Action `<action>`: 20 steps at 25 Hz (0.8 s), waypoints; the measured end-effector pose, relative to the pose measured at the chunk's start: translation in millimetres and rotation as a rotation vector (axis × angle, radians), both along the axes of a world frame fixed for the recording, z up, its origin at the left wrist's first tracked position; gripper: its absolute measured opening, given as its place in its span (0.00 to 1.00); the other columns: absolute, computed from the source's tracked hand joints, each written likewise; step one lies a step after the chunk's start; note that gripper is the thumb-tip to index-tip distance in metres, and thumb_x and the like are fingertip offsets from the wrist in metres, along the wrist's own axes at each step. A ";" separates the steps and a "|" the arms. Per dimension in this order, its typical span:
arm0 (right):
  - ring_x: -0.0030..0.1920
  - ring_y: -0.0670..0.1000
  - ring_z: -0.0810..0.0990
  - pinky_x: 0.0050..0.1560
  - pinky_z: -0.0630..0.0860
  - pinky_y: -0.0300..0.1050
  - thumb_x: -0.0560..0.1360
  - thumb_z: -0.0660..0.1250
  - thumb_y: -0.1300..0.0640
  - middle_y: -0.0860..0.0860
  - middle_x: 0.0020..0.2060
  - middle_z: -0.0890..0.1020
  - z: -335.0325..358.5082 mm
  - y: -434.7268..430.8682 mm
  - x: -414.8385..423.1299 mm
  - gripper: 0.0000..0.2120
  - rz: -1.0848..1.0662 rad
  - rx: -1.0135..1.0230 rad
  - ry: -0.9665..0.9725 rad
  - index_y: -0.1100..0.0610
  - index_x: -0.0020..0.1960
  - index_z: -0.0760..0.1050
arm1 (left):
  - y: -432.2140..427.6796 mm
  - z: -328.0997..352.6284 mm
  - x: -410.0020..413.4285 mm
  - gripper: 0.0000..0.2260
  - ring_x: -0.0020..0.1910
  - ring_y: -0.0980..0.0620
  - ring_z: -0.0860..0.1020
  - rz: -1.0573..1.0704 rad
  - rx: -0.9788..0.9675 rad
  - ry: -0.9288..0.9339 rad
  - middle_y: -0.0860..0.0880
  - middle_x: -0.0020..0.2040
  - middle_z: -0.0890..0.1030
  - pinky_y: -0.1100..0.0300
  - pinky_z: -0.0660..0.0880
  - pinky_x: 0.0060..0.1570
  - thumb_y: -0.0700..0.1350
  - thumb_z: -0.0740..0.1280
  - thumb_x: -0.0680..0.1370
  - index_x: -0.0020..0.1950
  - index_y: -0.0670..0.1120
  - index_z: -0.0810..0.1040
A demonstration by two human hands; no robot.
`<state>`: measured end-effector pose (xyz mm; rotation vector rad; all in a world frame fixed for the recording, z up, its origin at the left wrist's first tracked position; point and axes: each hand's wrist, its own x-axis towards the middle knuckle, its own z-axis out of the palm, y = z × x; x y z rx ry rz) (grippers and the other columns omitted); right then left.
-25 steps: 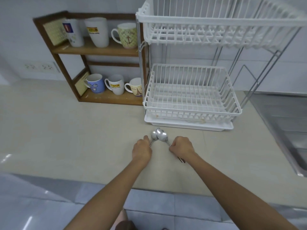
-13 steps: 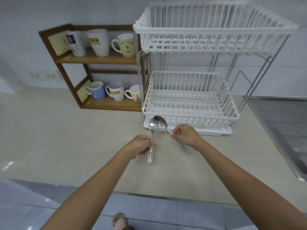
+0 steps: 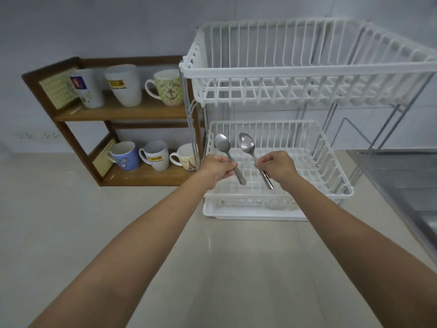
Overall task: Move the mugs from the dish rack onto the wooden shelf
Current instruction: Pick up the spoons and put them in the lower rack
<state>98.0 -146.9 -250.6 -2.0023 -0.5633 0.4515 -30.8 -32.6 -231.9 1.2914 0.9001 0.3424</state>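
The wooden shelf (image 3: 123, 113) holds three mugs on its upper board: a tall white one (image 3: 87, 88), a white Jotun mug (image 3: 124, 85) and an anchor mug (image 3: 166, 87). On the lower board stand a blue mug (image 3: 124, 156), a small Jotun mug (image 3: 156, 156) and a cream mug (image 3: 185, 157). The white two-tier dish rack (image 3: 307, 69) has no mugs in it. My left hand (image 3: 217, 165) grips a steel spoon (image 3: 223, 144) and my right hand (image 3: 276, 164) grips another spoon (image 3: 247, 143), both raised over the lower basket (image 3: 331, 162).
A white drip tray (image 3: 236, 215) lies under the rack. A steel sink (image 3: 406, 176) borders the counter on the right. Wall sockets (image 3: 39, 136) sit left of the shelf. The beige counter (image 3: 82, 221) spreads in front.
Both hands lifted the spoons off the counter and carried them up and forward over the lower basket. The spoons have moved apart. The camera moved closer.
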 end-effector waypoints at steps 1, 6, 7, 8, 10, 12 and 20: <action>0.30 0.46 0.75 0.29 0.70 0.38 0.69 0.75 0.60 0.49 0.30 0.79 -2.4 7.7 8.3 0.09 -0.032 -0.013 0.000 0.55 0.34 0.77 | 7.0 -2.3 13.1 0.03 0.47 0.51 0.80 0.001 -0.019 0.005 0.42 0.49 0.80 0.64 0.77 0.47 0.33 0.69 0.75 0.47 0.37 0.77; 0.32 0.47 0.76 0.31 0.70 0.38 0.69 0.75 0.59 0.52 0.33 0.80 -29.0 38.4 43.4 0.05 -0.102 -0.113 0.013 0.59 0.40 0.80 | 32.0 -38.3 60.5 0.09 0.54 0.45 0.79 -0.047 -0.046 0.105 0.40 0.50 0.77 0.59 0.76 0.51 0.30 0.67 0.75 0.55 0.31 0.76; 0.34 0.49 0.77 0.35 0.71 0.39 0.69 0.75 0.59 0.53 0.34 0.80 -39.5 47.6 53.2 0.05 -0.115 -0.132 0.017 0.58 0.40 0.80 | 38.5 -51.1 71.2 0.05 0.54 0.44 0.78 -0.064 -0.081 0.138 0.40 0.49 0.77 0.58 0.77 0.51 0.30 0.66 0.75 0.50 0.32 0.76; 0.36 0.51 0.78 0.38 0.72 0.41 0.69 0.75 0.59 0.53 0.36 0.81 -41.4 47.7 51.7 0.05 -0.108 -0.148 0.015 0.58 0.39 0.80 | 36.3 -53.8 69.0 0.02 0.53 0.45 0.78 -0.069 -0.087 0.160 0.41 0.48 0.77 0.57 0.77 0.50 0.30 0.66 0.75 0.44 0.35 0.75; 0.38 0.52 0.78 0.40 0.73 0.42 0.70 0.75 0.59 0.53 0.37 0.81 -51.8 53.5 54.8 0.04 -0.099 -0.192 0.025 0.58 0.40 0.80 | 38.8 -66.7 74.1 0.09 0.50 0.46 0.77 -0.093 -0.103 0.203 0.41 0.46 0.77 0.56 0.79 0.47 0.30 0.66 0.76 0.37 0.39 0.72; 0.39 0.52 0.78 0.40 0.72 0.42 0.70 0.74 0.58 0.53 0.37 0.81 -63.5 58.2 57.3 0.04 -0.095 -0.250 0.025 0.59 0.42 0.81 | 41.6 -77.1 78.8 0.10 0.48 0.47 0.78 -0.091 -0.127 0.210 0.42 0.45 0.77 0.59 0.79 0.46 0.30 0.66 0.76 0.37 0.39 0.71; 0.39 0.51 0.78 0.38 0.73 0.41 0.71 0.73 0.55 0.52 0.37 0.80 -73.6 59.3 57.4 0.07 -0.054 -0.351 -0.095 0.58 0.43 0.81 | 47.7 -82.6 86.8 0.10 0.42 0.43 0.81 -0.133 -0.003 0.319 0.40 0.44 0.80 0.52 0.79 0.55 0.33 0.70 0.74 0.35 0.40 0.72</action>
